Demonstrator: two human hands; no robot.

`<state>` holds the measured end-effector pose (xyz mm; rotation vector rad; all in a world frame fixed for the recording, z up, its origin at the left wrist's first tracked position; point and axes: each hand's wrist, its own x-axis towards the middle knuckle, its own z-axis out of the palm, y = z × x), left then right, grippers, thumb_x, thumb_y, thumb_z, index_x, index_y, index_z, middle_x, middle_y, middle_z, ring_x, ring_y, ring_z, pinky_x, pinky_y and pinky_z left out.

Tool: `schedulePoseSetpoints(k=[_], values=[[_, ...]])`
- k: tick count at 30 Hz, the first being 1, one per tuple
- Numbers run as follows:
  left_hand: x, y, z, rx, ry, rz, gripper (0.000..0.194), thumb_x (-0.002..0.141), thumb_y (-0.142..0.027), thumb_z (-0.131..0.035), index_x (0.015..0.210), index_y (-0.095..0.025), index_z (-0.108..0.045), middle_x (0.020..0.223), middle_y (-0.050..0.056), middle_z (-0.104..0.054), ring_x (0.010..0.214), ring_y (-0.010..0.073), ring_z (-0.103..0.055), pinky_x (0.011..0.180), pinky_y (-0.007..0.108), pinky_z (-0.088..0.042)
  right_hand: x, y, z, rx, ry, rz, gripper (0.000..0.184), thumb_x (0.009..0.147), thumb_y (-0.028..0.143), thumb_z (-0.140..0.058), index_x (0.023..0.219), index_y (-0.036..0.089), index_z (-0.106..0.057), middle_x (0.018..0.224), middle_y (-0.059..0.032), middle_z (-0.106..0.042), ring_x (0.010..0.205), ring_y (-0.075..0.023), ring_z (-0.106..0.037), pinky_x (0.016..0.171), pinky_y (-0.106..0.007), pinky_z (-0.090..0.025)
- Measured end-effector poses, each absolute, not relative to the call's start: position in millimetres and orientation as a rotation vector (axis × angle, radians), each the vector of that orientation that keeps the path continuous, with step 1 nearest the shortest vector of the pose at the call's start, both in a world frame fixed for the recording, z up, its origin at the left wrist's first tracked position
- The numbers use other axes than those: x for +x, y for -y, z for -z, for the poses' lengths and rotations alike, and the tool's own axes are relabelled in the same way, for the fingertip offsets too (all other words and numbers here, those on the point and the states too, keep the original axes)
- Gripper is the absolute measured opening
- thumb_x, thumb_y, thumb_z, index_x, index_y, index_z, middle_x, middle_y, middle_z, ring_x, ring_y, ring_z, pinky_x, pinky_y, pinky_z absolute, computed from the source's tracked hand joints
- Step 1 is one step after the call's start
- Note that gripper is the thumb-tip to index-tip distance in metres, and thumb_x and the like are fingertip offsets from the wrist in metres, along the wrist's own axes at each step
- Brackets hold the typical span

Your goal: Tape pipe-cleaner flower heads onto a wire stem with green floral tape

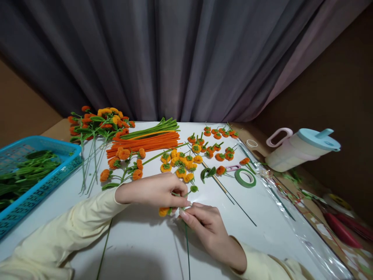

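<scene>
Only the head view here. Right hand point(211, 229) has thumb and finger pinched on a green stem point(187, 245) just above the table point(140, 243), and the left hand point(163, 190) is curled in around the stem's top. A yellow bloom point(163, 211) pokes out under it, so that piece looks part-built to me. The orange spray point(114, 163) and the big bunch point(97, 125) look done; loose yellow heads point(181, 172) and orange heads point(220, 157) lie unattached, so plenty's left. Fingers hide the joint, and the frame chops off the stem's bottom end.
</scene>
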<state>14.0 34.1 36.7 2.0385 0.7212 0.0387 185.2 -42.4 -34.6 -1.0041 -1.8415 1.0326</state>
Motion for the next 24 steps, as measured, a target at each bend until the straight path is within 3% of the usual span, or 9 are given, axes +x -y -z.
schedulePoseSetpoints(k=[4, 11, 17, 24], values=[[12.5, -34.4, -38.3, 2.096, -0.671, -0.016, 0.026, 0.086, -0.023, -0.053, 0.061, -0.014, -0.053, 0.049, -0.006, -0.049, 0.046, 0.0059, -0.043, 0.045, 0.015, -0.029, 186.4, 41.6, 36.6, -0.987, 1.853, -1.088, 0.034, 0.091, 0.030, -0.049, 0.067, 0.014, -0.067, 0.055, 0.0000, -0.048, 0.054, -0.0112, -0.042, 0.055, -0.023, -0.034], [9.9, -38.2, -40.1, 2.085, -0.606, 0.023, 0.026, 0.089, -0.027, -0.051, 0.068, -0.013, -0.057, 0.058, -0.003, -0.055, 0.054, 0.0077, -0.047, 0.050, 0.016, -0.033, 183.0, 43.1, 43.4, -0.957, 1.495, -1.597, 0.042, 0.088, 0.047, -0.052, 0.074, 0.011, -0.069, 0.041, 0.0073, -0.032, 0.040, -0.0062, -0.028, 0.041, -0.022, -0.023], [2.6, -44.3, -36.5, 2.084, -0.473, 0.041, 0.021, 0.089, -0.030, -0.054, 0.080, -0.013, -0.062, 0.065, -0.002, -0.057, 0.061, 0.0092, -0.050, 0.058, 0.017, -0.038, 184.4, 42.3, 48.9, -0.936, 1.464, -1.712, 0.045, 0.088, 0.050, -0.052, 0.086, 0.010, -0.072, 0.037, 0.0084, -0.036, 0.033, -0.0039, -0.026, 0.038, -0.019, -0.022], [2.4, -44.7, -33.2, 2.058, -0.494, -0.004, 0.022, 0.087, -0.029, -0.056, 0.074, -0.012, -0.063, 0.061, -0.003, -0.054, 0.058, 0.0076, -0.047, 0.056, 0.015, -0.036, 192.8, 35.2, 52.2, -0.808, 1.592, -1.762, 0.039, 0.092, 0.042, -0.049, 0.099, 0.010, -0.071, 0.041, 0.0072, -0.042, 0.035, -0.0035, -0.033, 0.040, -0.017, -0.026]])
